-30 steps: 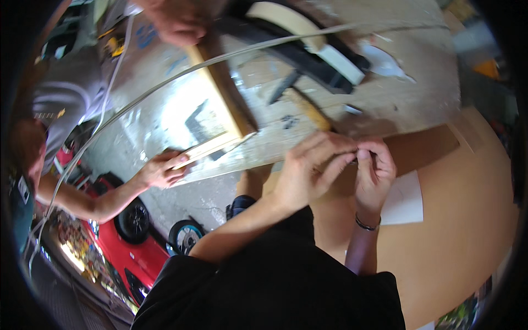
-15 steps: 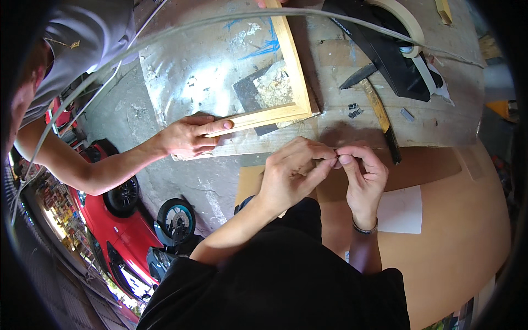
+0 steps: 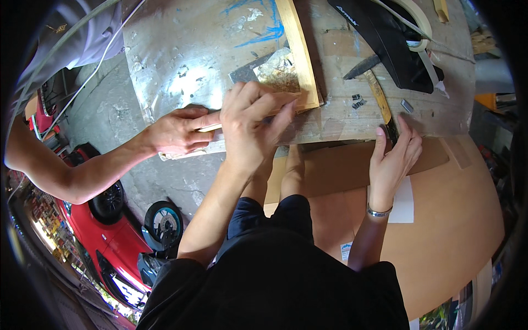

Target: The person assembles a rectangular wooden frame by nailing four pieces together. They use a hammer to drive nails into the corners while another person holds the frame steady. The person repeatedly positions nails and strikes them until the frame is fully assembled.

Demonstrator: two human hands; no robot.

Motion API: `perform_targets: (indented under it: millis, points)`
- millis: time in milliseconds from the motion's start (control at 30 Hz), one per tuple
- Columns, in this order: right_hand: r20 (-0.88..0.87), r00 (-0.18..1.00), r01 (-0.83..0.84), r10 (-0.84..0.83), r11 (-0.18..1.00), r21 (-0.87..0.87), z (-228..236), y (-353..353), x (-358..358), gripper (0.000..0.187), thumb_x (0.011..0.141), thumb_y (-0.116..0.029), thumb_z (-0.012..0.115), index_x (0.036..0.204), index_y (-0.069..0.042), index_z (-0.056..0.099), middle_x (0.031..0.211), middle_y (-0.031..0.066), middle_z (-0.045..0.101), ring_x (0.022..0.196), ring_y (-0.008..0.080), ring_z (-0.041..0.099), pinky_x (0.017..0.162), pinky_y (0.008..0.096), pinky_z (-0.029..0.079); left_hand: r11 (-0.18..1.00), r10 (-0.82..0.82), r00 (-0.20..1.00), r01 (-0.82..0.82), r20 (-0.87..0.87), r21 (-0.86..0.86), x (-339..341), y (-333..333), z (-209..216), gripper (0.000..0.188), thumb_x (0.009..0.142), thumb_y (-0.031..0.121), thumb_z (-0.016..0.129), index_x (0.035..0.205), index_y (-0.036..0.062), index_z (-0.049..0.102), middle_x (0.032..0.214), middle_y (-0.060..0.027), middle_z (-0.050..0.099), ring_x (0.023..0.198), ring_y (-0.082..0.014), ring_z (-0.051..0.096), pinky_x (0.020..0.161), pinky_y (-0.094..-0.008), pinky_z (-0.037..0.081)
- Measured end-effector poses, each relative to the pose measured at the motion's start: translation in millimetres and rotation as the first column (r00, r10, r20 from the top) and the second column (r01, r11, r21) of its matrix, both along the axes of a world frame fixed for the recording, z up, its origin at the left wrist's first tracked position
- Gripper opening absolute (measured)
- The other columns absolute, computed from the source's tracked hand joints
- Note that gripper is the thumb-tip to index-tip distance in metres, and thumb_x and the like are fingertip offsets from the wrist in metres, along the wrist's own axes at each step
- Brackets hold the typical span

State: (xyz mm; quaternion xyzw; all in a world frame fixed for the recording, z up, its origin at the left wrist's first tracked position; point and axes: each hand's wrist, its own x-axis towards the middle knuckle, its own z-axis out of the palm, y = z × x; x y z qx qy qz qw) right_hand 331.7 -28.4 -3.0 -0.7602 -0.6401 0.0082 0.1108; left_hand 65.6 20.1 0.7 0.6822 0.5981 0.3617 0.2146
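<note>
We saw the two hands part: a moment earlier their fingertips had met in front of the table edge. The left hand had moved leftward and forward, over the lower rail of the wooden frame, hiding much of that rail. The right hand had moved rightward and spread, its thumb and forefinger now either side of the hammer handle's dark end; we couldn't tell whether they touched it. More of the legs had come into our view.

smooth wooden frame, matt cardboard sheet
</note>
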Motion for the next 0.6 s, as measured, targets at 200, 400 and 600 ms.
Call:
perform_targets:
  millis: [200, 400, 600]
  points:
    - [-0.105, 0.994, 0.004, -0.013, 0.996, -0.093, -14.7, 1.2, 22.0, 0.03, 0.101, -0.023, 0.066, 0.12, -0.001, 0.059, 0.111, 0.0184, 0.06, 0.108, 0.0395, 0.058, 0.093, 0.0503, 0.045, 0.999, 0.023, 1.0, -0.023, -0.014, -0.033, 11.4, 0.5, -10.3, 0.01, 0.078, 0.013, 0.085, 0.086, 0.0136, 0.08, 0.08, 0.0013, 0.062, 0.076, -0.0205, 0.057, 0.069, -0.0366, 0.041]
    - [-0.42, 0.905, 0.057, -0.069, 0.998, -0.041, -4.3, -5.9, 10.4, 0.024, 0.105, -0.022, 0.063, 0.114, -0.001, 0.06, 0.094, 0.0134, 0.066, 0.083, 0.0282, 0.064, 0.077, 0.0406, 0.05, 0.993, 0.116, 0.993, -0.116, 0.02, -0.028, 19.0, -5.4, -14.6, 0.01, 0.077, 0.012, 0.085, 0.085, 0.0133, 0.079, 0.081, 0.0013, 0.065, 0.077, -0.0213, 0.059, 0.07, -0.0365, 0.044]
    - [-0.787, 0.572, -0.059, -0.231, 0.946, -0.32, 21.3, -34.4, -15.1, 0.025, 0.108, -0.027, 0.057, 0.105, -0.003, 0.062, 0.078, 0.0061, 0.059, 0.07, 0.0133, 0.057, 0.064, 0.0302, 0.045, 0.993, 0.093, 0.995, -0.089, 0.04, -0.083, 16.3, -2.9, -9.8, 0.014, 0.078, 0.006, 0.085, 0.091, 0.0071, 0.082, 0.079, -0.0051, 0.068, 0.075, -0.0204, 0.061, 0.068, -0.0329, 0.049]
